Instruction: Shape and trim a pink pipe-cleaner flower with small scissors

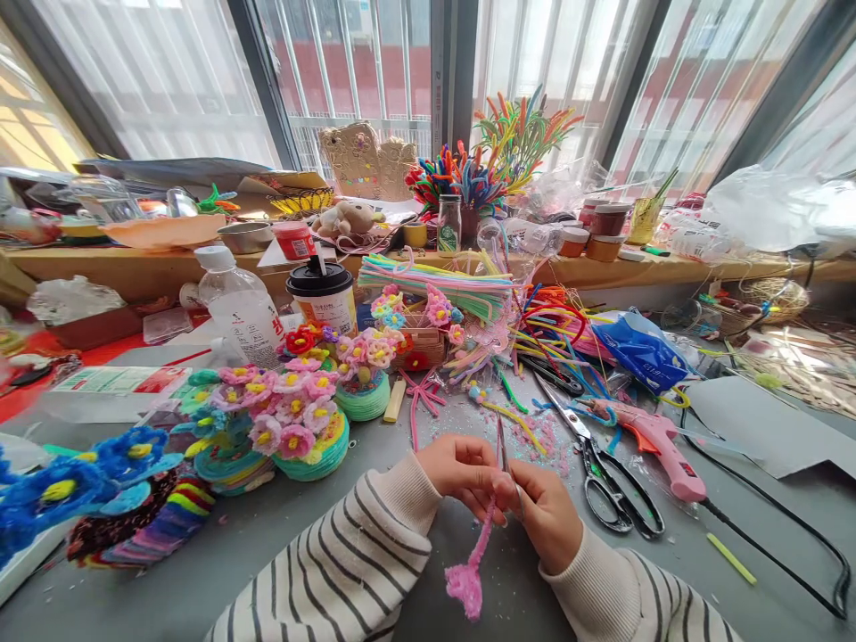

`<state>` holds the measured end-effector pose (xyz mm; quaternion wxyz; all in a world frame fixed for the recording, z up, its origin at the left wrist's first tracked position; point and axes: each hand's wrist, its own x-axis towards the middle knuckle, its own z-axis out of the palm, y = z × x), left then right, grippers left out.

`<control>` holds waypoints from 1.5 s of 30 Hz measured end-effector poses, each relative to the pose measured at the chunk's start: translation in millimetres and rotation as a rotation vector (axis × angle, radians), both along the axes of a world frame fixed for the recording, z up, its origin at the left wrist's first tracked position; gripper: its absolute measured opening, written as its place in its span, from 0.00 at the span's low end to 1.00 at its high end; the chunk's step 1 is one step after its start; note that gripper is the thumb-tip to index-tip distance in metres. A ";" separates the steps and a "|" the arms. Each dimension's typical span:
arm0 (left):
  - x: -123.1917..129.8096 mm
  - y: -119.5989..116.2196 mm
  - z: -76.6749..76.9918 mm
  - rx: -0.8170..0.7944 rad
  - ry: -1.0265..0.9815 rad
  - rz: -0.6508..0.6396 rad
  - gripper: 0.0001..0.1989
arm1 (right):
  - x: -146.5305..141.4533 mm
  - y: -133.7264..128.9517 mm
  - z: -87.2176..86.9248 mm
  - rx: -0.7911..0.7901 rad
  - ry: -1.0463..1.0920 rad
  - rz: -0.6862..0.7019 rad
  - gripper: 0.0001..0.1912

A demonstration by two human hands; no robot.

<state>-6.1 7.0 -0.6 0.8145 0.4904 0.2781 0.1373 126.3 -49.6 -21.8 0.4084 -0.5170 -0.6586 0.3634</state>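
Note:
My left hand is closed, pinching the stem of a pink pipe-cleaner flower. Its fuzzy head hangs down over the grey table below my fingers. My right hand meets the left at the fingertips, closed around small metal scissors whose pointed blades stick upward. Fingers cover most of the handle. Just beyond my hands lie a yellow pipe cleaner and a pink pipe-cleaner piece.
Large black-handled scissors and a pink glue gun with its cord lie at right. Several pots of pipe-cleaner flowers stand at left. Behind are a water bottle, a drink cup and a pipe-cleaner bundle.

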 end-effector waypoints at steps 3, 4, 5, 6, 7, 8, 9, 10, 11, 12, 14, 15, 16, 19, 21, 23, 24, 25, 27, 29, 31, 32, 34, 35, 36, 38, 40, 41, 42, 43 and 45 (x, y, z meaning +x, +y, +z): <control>-0.5 -0.1 0.8 0.002 0.002 -0.014 0.12 | -0.3 0.4 0.7 -0.018 0.041 0.041 0.26; -0.7 0.1 1.5 0.001 0.009 -0.025 0.12 | -0.5 0.5 1.6 -0.019 0.054 0.059 0.26; -1.0 0.4 2.3 0.000 0.018 -0.037 0.12 | -0.8 0.5 2.7 -0.017 0.067 0.083 0.27; -1.2 0.8 3.0 -0.001 0.027 -0.058 0.12 | -1.1 0.5 3.8 -0.011 0.081 0.107 0.27; -1.5 1.2 3.7 -0.002 0.036 -0.081 0.12 | -1.3 0.5 4.7 -0.008 0.101 0.137 0.28; -1.7 1.6 4.3 -0.002 0.042 -0.101 0.12 | -1.5 0.6 5.3 -0.007 0.119 0.162 0.28; -1.8 1.8 4.7 -0.003 0.045 -0.117 0.12 | -1.7 0.7 5.6 -0.011 0.136 0.179 0.28; -1.8 1.9 5.0 -0.003 0.045 -0.128 0.12 | -1.7 0.8 5.5 -0.015 0.149 0.189 0.27; -1.8 1.7 5.3 -0.005 0.043 -0.132 0.12 | -1.7 0.9 5.2 -0.019 0.155 0.189 0.27; -1.8 1.3 5.4 -0.006 0.042 -0.134 0.12 | -1.7 1.0 4.7 -0.022 0.154 0.186 0.27; -1.6 0.3 5.4 -0.004 0.041 -0.128 0.13 | -1.5 1.2 3.7 -0.024 0.135 0.175 0.26; -1.4 -0.3 5.4 0.000 0.037 -0.113 0.13 | -1.3 1.2 3.3 -0.024 0.120 0.161 0.26; -1.3 -0.8 5.4 0.003 0.032 -0.096 0.13 | -1.1 1.2 3.1 -0.024 0.103 0.147 0.26; -1.3 -1.3 6.2 0.001 0.024 -0.087 0.13 | -0.1 1.0 2.7 -0.024 0.066 0.105 0.26; -1.5 -0.6 7.2 -0.004 0.024 -0.112 0.12 | 0.5 1.1 2.3 -0.033 0.053 0.088 0.26; -1.8 0.3 8.1 -0.013 0.021 -0.121 0.12 | 0.8 1.1 1.8 -0.048 0.055 0.079 0.26; -1.9 0.7 8.4 -0.017 0.020 -0.122 0.12 | 0.8 1.1 1.7 -0.052 0.063 0.081 0.26; -2.0 1.0 8.6 -0.021 0.020 -0.124 0.12 | 0.7 1.0 1.8 -0.052 0.074 0.086 0.26; -2.0 1.4 8.2 -0.023 0.024 -0.130 0.12 | 0.2 0.9 2.6 -0.049 0.105 0.109 0.26; -2.0 1.6 7.3 -0.016 0.032 -0.135 0.12 | -0.5 0.8 4.3 -0.047 0.147 0.141 0.25; -1.9 1.4 6.0 -0.004 0.038 -0.143 0.12 | -1.0 0.7 6.2 -0.048 0.187 0.172 0.25; -1.9 1.2 5.4 0.002 0.037 -0.145 0.12 | -1.2 0.7 7.0 -0.050 0.202 0.183 0.25; -1.8 0.7 4.5 0.011 0.024 -0.129 0.12 | -1.3 0.7 8.2 -0.052 0.216 0.192 0.25; -1.7 0.5 4.3 0.013 0.015 -0.118 0.12 | -1.2 0.6 8.4 -0.052 0.219 0.193 0.25; -1.8 0.4 4.4 0.011 0.008 -0.111 0.12 | -1.2 0.6 8.5 -0.052 0.220 0.190 0.25; -1.9 0.4 5.0 0.004 0.007 -0.120 0.12 | -1.1 0.6 8.2 -0.046 0.216 0.180 0.25; -2.0 0.9 6.0 -0.005 0.020 -0.150 0.12 | -0.9 0.7 7.5 -0.041 0.210 0.172 0.25; -2.1 1.2 6.3 -0.010 0.023 -0.157 0.12 | -0.8 0.7 7.1 -0.040 0.207 0.170 0.24; -2.2 1.5 6.5 -0.015 0.024 -0.158 0.12 | -0.6 0.8 6.6 -0.038 0.201 0.166 0.24; -2.2 1.7 6.6 -0.020 0.024 -0.157 0.12 | -0.5 0.8 6.1 -0.037 0.191 0.160 0.24; -2.2 1.9 6.3 -0.028 0.022 -0.153 0.12 | 0.0 0.9 5.2 -0.033 0.160 0.136 0.25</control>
